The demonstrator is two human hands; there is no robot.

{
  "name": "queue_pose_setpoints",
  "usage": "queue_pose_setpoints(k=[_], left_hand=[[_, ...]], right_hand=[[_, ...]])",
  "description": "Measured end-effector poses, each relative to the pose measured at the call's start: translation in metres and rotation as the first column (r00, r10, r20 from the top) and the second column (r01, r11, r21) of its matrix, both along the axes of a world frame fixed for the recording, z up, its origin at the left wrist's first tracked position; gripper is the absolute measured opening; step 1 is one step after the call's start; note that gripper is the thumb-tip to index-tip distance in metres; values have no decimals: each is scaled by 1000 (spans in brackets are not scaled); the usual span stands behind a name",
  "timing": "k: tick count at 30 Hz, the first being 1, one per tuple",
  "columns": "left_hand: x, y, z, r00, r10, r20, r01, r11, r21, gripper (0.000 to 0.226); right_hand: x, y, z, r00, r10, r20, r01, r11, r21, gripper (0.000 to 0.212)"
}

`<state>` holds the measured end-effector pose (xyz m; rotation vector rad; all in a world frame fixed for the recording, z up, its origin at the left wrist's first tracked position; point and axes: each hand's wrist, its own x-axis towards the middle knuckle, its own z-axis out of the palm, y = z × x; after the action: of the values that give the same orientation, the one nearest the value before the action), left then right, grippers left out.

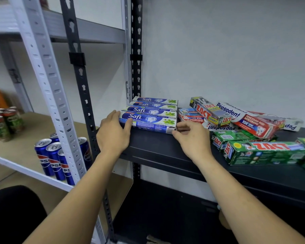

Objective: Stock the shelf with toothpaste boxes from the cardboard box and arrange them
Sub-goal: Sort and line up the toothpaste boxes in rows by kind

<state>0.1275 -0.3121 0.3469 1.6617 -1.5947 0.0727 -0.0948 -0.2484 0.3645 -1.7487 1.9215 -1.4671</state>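
Several blue and white Safi toothpaste boxes (151,111) lie side by side in a neat row at the left end of the black shelf (165,152). My left hand (113,132) holds the left end of the front Safi box (148,121), thumb on its front face. My right hand (192,138) touches that box's right end with its fingertips. To the right lies a loose heap of red Pepsodent boxes (250,120), a grey Zact box (209,111) and green Zact boxes (264,152). The cardboard box is out of view.
A black upright post (81,81) and a white upright post (48,76) stand left of the shelf. The neighbouring white rack holds Pepsi cans (55,155) and green cans (0,125). A grey wall (218,50) backs the shelf.
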Motion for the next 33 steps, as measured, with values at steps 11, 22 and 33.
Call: queue_pose_setpoints(k=[11,22,33], left_hand=[[-75,31,19,924,-299,237,352,908,-227,46],[-211,23,28,798,-599,59,602,794,-85,34],[-217,9,11,818,-501,281,522,853,-1,31]], right_hand=[[-35,70,56,979,1,-205,-47,975,-216,14],[-161,70,69,855,-172,-489,193,981,-9,25],[-199,31,73,743,-165,-649,396,890,227,63]])
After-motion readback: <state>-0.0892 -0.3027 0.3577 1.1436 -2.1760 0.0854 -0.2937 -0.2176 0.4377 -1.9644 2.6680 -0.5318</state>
